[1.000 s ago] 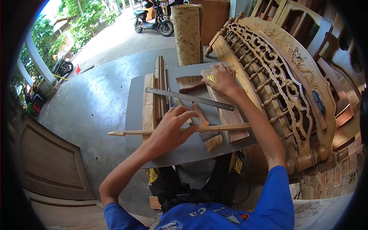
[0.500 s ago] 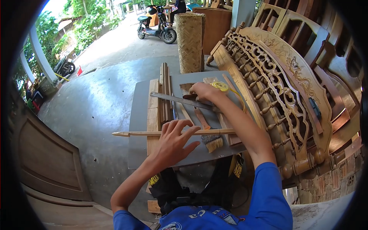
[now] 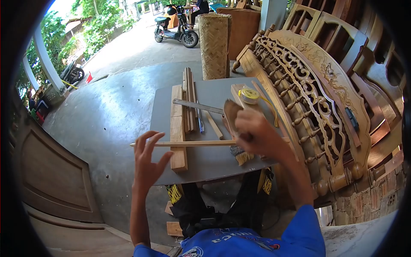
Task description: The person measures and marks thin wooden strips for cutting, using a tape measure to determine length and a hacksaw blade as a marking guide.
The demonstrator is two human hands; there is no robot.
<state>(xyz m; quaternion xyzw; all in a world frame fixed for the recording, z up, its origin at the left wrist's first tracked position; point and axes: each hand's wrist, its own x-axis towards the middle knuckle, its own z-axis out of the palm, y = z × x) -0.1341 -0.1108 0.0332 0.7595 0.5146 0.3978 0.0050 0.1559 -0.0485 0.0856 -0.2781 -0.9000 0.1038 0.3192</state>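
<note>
A thin wooden strip (image 3: pixel 201 144) lies crosswise over a wooden block (image 3: pixel 178 128) and the other things on the grey tabletop (image 3: pixel 165 100). My left hand (image 3: pixel 147 156) is open, thumb and fingers spread around the strip's left end. In my right hand (image 3: pixel 259 132), closed, is a broad brown-bladed tool (image 3: pixel 232 112) with a dark rounded handle; its exact kind is unclear. This hand is over the strip's right part and blurred. A steel ruler (image 3: pixel 197 105) runs behind the blade. Below the right hand shows a brush (image 3: pixel 243 157), its handle hidden.
Grooved wood lengths (image 3: pixel 188 98), a blue pen (image 3: pixel 200 121) and a small stick (image 3: pixel 215 126) lie beside the block. A yellow tape measure (image 3: pixel 249 95) sits at the back right. Carved wooden panels (image 3: pixel 299 85) lean close on the right; a woven roll (image 3: pixel 215 47) stands behind the table.
My right hand has lifted the broad-bladed tool from the back of the table and brought it nearer. My left hand has moved left along the strip to its end.
</note>
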